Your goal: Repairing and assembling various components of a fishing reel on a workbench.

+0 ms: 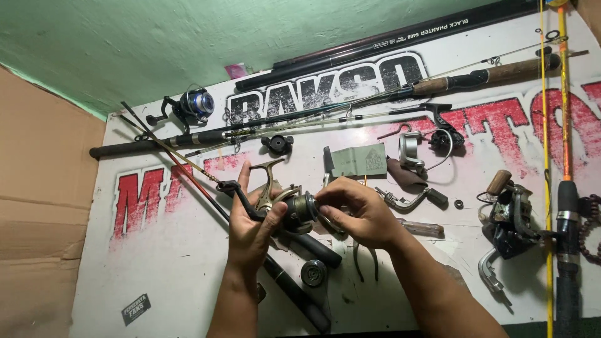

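Currently: left hand (249, 226) gripping reel (285, 206) body; right hand (360, 213), 3 o'clock, pinching spool (305, 208). Advise steady, square grip.

Fishing rods (188, 139), a blue-spooled reel (195, 104), loose reel parts (418, 153) and pliers (365, 260) across a white printed banner (175, 263).

A bronze metal spinning reel (285, 203) sits in the scene's middle, held between the left hand (249, 228) on its left and the right hand (360, 213) on its right. Beneath lies a white printed banner sheet (175, 263). A round black spool (313, 273) lies nearer. A blue-spooled reel (194, 104) lies far left; a dismantled dark reel body (513, 219) lies right.
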